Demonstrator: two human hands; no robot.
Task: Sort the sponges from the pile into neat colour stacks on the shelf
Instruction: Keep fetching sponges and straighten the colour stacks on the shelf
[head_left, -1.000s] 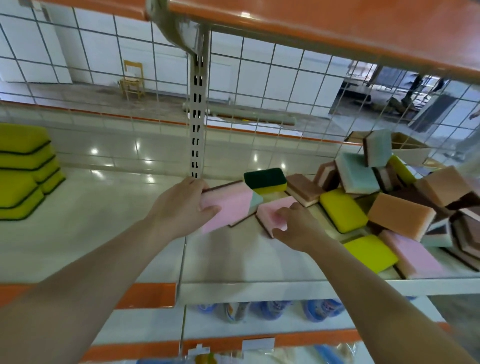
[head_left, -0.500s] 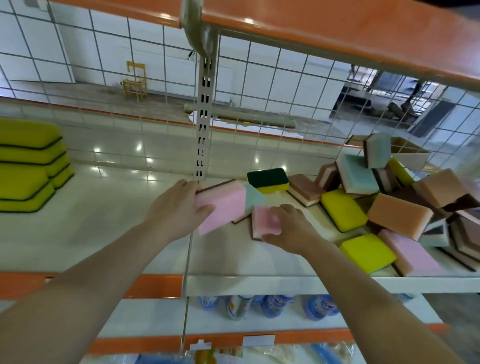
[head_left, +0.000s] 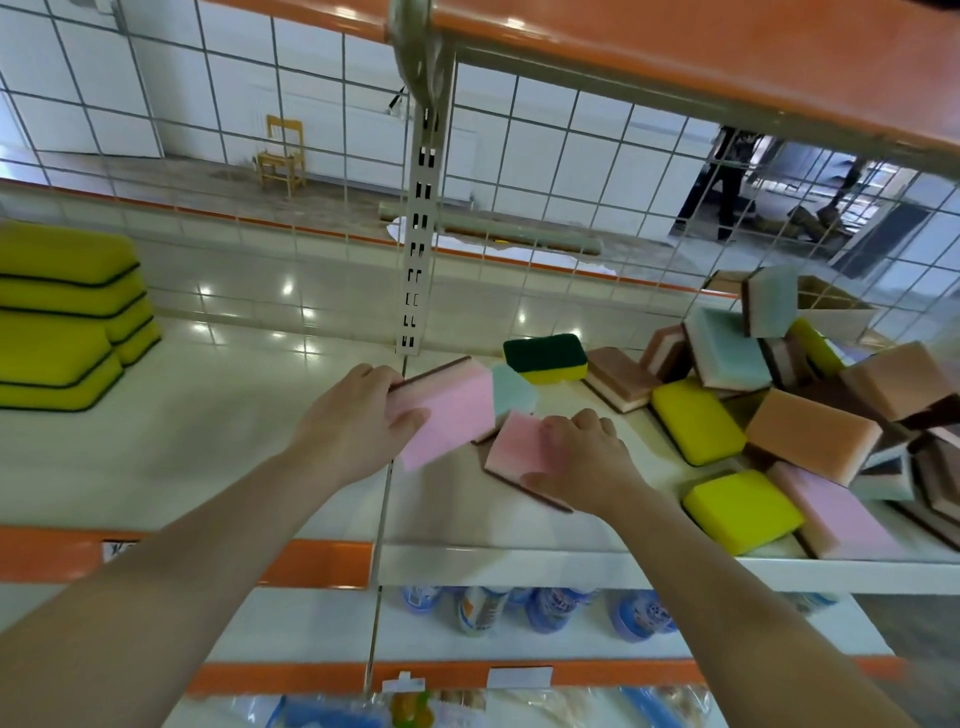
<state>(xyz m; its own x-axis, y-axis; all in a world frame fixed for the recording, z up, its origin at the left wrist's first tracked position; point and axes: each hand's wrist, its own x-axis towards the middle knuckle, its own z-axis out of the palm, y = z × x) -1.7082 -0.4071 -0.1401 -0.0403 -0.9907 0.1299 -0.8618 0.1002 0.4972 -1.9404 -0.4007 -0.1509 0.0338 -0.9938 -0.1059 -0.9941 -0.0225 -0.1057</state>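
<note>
Right hand lifted pink sponge, thumb beneath; left hand grips another.

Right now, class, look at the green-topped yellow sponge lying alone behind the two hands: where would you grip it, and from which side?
Grip the green-topped sponge across its two long sides, coming down from above. It lies flat, scourer side up, with bare shelf in front and to its left, so thumb and fingers should fit either side. Its top is clear; the brown sponge lies close on the right, so avoid that end.
</note>
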